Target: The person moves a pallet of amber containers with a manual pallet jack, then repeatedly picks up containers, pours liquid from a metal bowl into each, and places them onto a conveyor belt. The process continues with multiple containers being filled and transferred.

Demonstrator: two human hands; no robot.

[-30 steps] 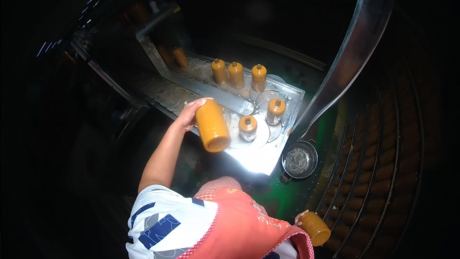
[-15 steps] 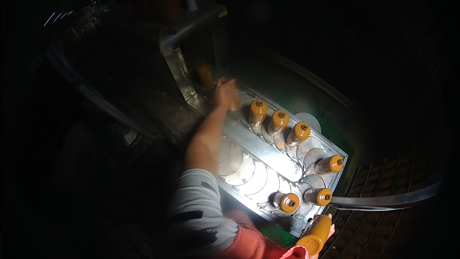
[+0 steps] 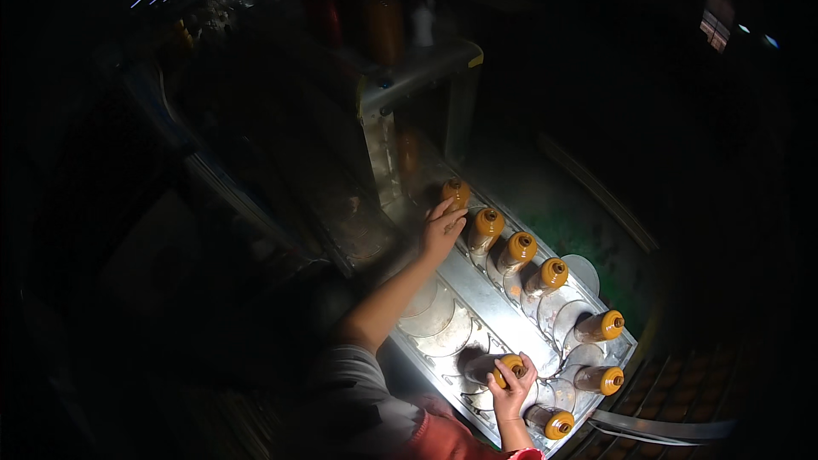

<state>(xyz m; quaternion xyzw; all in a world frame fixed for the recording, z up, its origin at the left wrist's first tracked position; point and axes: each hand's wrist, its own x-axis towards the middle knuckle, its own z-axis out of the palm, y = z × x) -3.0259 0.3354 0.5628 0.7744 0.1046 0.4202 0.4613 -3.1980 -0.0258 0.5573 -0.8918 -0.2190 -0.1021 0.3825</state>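
left hand (image 3: 443,230): fingers spread, I saw it touching the bottle (image 3: 457,194) at 12 o'clock of the tray (image 3: 477,298)
right hand (image 3: 511,388): gripped a second bottle (image 3: 496,368) at 5 o'clock

Amber-orange bottles (image 3: 519,250) with darker brown shoulders, ranged over a pale silver-grey metal tray (image 3: 477,294) of dull, lighter discs. One more such orange bottle (image 3: 497,368) beneath the right hand (image 3: 514,390), a grey sleeve (image 3: 362,383) on the left arm, a coral-red garment (image 3: 443,439) at the lower edge. Mottled green surface (image 3: 596,243) beside the tray, near-black all round.
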